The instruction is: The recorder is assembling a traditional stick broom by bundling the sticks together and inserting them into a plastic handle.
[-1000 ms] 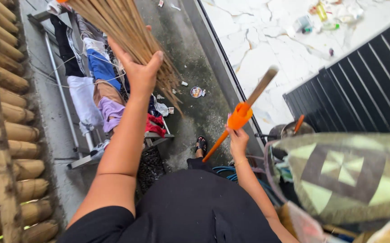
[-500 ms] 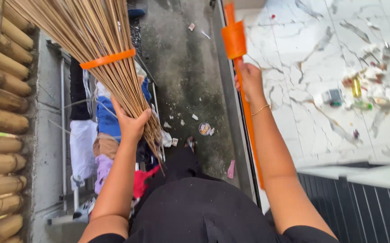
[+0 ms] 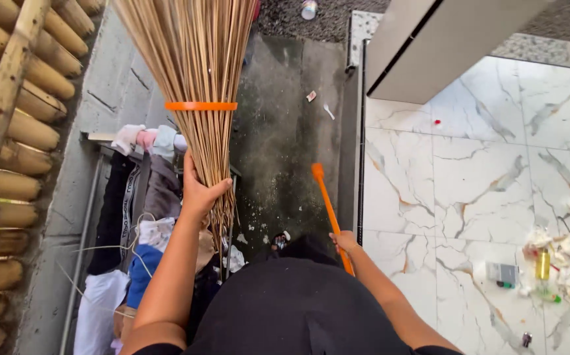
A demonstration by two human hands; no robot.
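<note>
Left hand is grasping the stick broom, bristles fanning above it. Right hand is gripping the orange handle, right of the broom.

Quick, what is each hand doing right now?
Left hand: closed on the bundle of tan broom sticks.
Right hand: closed on the orange plastic handle.

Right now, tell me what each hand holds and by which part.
Left hand grips the bundle of broom sticks near its narrow end, below the orange band. Right hand holds the orange handle low down.
</note>
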